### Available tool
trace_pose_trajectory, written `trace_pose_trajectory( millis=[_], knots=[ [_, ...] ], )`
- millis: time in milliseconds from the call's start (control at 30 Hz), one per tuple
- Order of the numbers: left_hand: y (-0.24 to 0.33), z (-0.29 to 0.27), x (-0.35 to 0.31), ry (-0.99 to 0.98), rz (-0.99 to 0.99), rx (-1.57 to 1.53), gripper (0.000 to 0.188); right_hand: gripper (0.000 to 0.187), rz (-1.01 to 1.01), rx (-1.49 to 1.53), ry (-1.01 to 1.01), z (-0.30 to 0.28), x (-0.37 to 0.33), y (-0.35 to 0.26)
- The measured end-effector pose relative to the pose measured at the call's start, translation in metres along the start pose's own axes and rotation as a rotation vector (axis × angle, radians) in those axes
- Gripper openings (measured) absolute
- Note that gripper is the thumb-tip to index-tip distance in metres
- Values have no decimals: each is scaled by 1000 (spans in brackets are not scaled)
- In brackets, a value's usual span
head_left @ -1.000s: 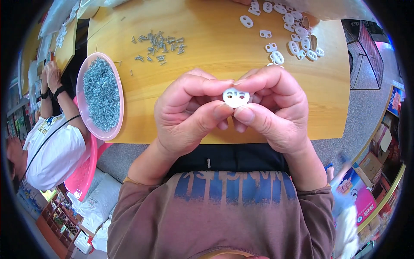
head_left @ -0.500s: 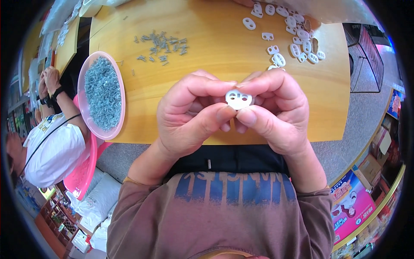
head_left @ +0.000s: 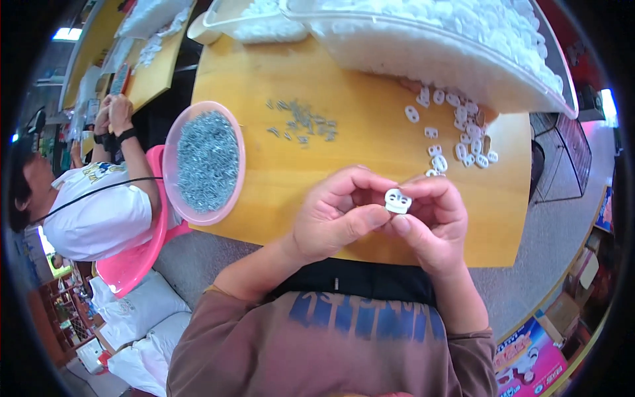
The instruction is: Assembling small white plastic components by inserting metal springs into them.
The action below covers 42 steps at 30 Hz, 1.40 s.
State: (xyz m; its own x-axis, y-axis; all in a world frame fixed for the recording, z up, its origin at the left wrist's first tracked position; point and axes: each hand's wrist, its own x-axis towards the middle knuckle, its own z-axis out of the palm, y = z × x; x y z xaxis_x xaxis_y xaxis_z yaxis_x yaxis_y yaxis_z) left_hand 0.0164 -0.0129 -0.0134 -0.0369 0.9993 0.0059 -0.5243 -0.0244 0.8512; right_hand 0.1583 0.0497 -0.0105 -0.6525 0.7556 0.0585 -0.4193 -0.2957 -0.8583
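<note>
A white plastic cord lock (head_left: 397,201) with two holes is pinched between the fingertips of both hands, above the table's front edge. My left hand (head_left: 344,215) is closed on its left side, the thumb below and the index finger above. My right hand (head_left: 433,221) grips the right side in the same way. The fingers cover its ends. Beyond them, a loose pile of small silver metal pieces (head_left: 304,120), apparently springs, lies on the wooden table (head_left: 264,79). Several white plastic pieces (head_left: 461,119) with holes are scattered at the far right.
At the left table edge stands a pink bowl (head_left: 241,159) full of small silver pieces. A large clear bin (head_left: 423,69) of white parts spans the far side. A co-worker (head_left: 99,205) sits at the left by a pink chair (head_left: 153,248). White sacks (head_left: 142,308) lie behind.
The whole view has shifted, bringing the clear bin into sight at the far side. Both hands still hold the cord lock, which now appears lower and further right in the picture.
</note>
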Motion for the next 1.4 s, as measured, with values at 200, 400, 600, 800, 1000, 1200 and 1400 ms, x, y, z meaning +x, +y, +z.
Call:
trace_pose_trajectory(
  millis=[200, 400, 600, 800, 1000, 1200, 1400],
  knots=[
    [13, 9, 5, 88, -157, 49, 20, 27, -144, -245, -89, -8, 0, 6],
    [36, 7, 12, 237, -121, 284, 15, 36, -356, -562, -104, -8, 5, -3],
    [119, -52, 79, 399, 250, 412, 16, 29, -443, -728, -57, -11, 3, 0],
    [142, -79, 108, 619, 229, 179, 15, 19, -459, -655, -122, -7, 3, 0],
    [70, -17, 53, 377, 338, 574, 21, 19, -536, -618, -266, -11, 5, 11],
    [29, -13, 27, 432, 206, 677, 15, 18, -564, -703, -333, -6, 4, 14],
    [16, -11, 64, 8, 228, 1189, 14, 16, -628, -703, -360, -5, 1, 21]
  ],
)
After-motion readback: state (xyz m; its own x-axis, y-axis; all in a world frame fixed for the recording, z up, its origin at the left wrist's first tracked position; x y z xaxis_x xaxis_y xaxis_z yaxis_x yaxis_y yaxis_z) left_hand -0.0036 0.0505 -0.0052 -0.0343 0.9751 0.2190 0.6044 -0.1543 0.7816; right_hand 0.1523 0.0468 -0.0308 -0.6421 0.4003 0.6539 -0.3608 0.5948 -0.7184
